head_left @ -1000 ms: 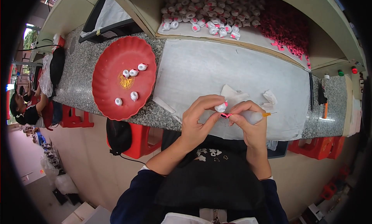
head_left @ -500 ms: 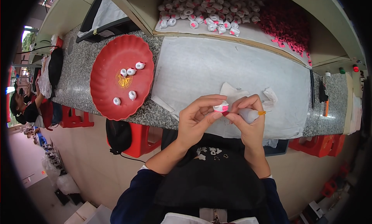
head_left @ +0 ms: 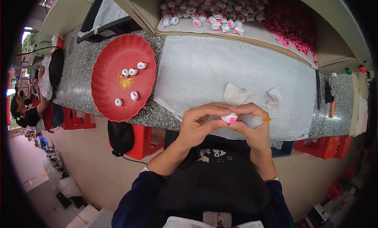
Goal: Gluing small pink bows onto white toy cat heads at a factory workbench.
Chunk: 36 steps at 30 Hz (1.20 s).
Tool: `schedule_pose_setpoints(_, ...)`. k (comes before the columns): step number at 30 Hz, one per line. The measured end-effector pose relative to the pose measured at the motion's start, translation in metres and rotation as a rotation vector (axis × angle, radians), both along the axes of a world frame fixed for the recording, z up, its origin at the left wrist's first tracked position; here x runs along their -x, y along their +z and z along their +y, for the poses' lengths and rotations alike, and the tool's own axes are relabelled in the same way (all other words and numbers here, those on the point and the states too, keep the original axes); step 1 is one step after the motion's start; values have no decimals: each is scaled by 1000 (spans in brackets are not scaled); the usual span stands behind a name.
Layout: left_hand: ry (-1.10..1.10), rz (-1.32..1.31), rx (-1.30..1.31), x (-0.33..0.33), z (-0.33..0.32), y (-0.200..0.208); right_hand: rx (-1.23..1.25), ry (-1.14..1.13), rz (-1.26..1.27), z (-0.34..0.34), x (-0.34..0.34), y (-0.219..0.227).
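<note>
Between thumb and fingers of my left hand [head_left: 198,123] is a small white hollow doll-head-like piece [head_left: 229,118] with a bright pink patch. My right hand [head_left: 254,129] is closed around a translucent glue bottle [head_left: 252,120] with an orange needle tip [head_left: 267,119] pointing right. The thumb and fingers of that hand also touch the white piece, so both hands meet over it. Below them lies a pale paper sheet [head_left: 197,66] on the table. Just beyond the fingers rests a crumpled white tissue [head_left: 237,94], with another torn tissue [head_left: 274,98] to its right.
A red scalloped tray [head_left: 106,62] with several white pieces stands left on the granite tabletop [head_left: 78,76]. The shelf behind holds heaped white pieces [head_left: 220,11] and small pink parts [head_left: 291,27]. Red stools [head_left: 143,143] stand below the table; a person [head_left: 33,109] sits far left.
My hands have drawn together, and the right fingers now press at the white piece. The piece has moved slightly down and right. The bottle is still in my right hand.
</note>
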<state>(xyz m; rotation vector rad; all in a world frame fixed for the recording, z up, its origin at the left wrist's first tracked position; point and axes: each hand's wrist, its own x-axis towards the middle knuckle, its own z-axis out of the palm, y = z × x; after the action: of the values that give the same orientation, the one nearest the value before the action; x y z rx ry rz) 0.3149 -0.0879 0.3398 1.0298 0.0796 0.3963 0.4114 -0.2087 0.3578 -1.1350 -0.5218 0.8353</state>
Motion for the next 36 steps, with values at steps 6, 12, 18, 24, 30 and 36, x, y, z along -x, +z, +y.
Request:
schedule_pose_setpoints(6,-34,54,-9,0,3,3,48,-43,43,1,1,2)
schedule_pose_setpoints(12,73,53,-265,-1,1,2,127,-18,31,0,0,4)
schedule_pose_setpoints(18,84,54,-254,-1,-3,0,90,-30,-10,-1,1,-2)
schedule_pose_setpoints(24,82,84,-207,0,-4,0,111,-40,28,0,2,0)
schedule_pose_setpoints(30,82,79,-189,-1,-4,-3,87,-30,38,-1,1,-4)
schedule_pose_setpoints(36,48,95,-88,-1,-2,-1,94,0,93,-1,-3,-4)
